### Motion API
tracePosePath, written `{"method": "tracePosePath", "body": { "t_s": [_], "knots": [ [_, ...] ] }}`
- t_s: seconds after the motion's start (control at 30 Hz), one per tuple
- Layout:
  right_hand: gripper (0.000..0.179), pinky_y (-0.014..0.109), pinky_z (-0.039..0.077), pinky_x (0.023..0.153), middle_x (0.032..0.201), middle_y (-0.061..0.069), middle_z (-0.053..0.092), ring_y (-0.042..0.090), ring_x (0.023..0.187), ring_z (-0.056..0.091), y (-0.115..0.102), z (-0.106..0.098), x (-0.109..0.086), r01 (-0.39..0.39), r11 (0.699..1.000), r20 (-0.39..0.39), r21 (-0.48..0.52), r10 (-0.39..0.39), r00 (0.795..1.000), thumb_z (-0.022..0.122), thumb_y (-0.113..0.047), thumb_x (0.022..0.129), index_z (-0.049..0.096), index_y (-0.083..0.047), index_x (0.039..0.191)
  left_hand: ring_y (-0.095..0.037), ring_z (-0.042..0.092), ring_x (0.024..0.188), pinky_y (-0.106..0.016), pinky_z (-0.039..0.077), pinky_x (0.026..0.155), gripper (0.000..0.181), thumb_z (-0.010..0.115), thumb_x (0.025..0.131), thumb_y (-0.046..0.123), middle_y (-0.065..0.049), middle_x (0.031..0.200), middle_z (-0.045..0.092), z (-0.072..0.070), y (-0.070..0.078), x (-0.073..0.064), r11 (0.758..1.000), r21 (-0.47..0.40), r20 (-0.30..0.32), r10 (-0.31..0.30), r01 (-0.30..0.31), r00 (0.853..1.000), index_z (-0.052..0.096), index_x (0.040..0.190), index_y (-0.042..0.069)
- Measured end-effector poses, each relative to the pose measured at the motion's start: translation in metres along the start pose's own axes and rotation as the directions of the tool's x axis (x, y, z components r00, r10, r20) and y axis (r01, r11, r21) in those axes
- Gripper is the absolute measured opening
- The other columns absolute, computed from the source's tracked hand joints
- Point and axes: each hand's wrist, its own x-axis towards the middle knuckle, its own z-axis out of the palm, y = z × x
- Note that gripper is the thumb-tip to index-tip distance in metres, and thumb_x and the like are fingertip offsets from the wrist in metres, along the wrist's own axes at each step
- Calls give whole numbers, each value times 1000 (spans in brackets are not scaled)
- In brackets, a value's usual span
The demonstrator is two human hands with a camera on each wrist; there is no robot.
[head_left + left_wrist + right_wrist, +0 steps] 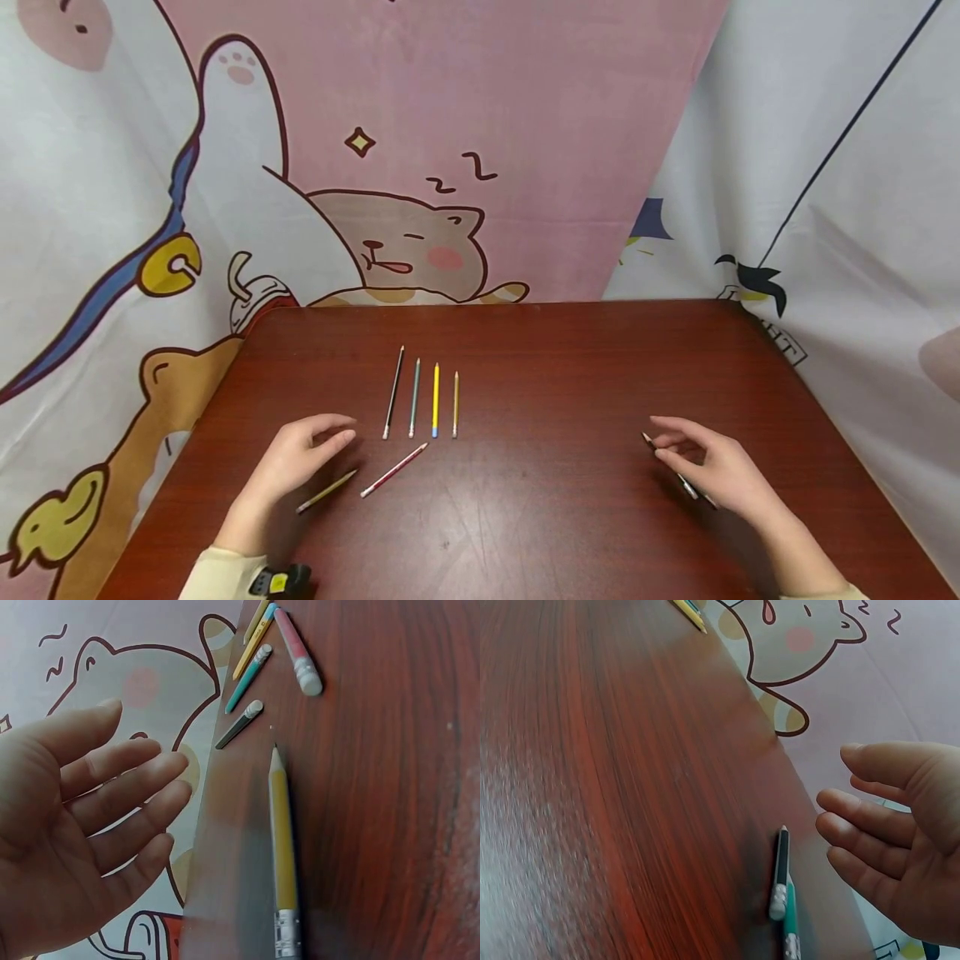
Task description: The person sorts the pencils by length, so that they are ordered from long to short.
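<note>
My left hand [294, 454] hovers with relaxed fingers beside a short olive-yellow pencil [327, 492]; its palm is bare in the left wrist view. To the right of that pencil, a red pencil [394, 471] lies slanted. Beyond them stands a row: a black pencil [393, 392], a teal pencil [415, 398], a bright yellow pencil [436, 400] and a thin golden pencil [455, 404]. My right hand [712, 468], fingers loosely bent and holding nothing, is over a second black pencil [782, 862]. A green pencil [791, 919] lies against that one, partly hidden beneath it.
The pencils lie on a dark reddish-brown wooden table [540, 500]. A cartoon-printed cloth [570, 150] hangs along the table's far edge and both sides. A dark strapped device [281, 580] sits on the left wrist.
</note>
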Motion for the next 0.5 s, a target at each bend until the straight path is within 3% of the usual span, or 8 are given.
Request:
{"method": "tracePosePath", "body": {
  "t_s": [0.23, 0.5],
  "knots": [
    [44, 22, 52, 71, 96, -2, 73, 2, 85, 64, 4, -9, -6, -15, 1000, -14, -25, 15, 1000, 77, -8, 85, 64, -7, 127, -23, 68, 95, -46, 54, 79, 22, 73, 90, 16, -4, 105, 72, 10, -1, -1, 999, -4, -67, 44, -44, 997, 74, 109, 5],
    [45, 22, 52, 69, 95, -1, 73, 1, 82, 64, 13, -11, -12, 4, 998, -32, -69, -6, 999, 80, -5, 81, 66, -4, 123, -20, 68, 96, -43, 53, 82, 20, 78, 85, 12, 1, 102, 73, 26, 0, -3, 987, 51, -107, 159, -154, 982, 75, 105, 9]
  ]
}}
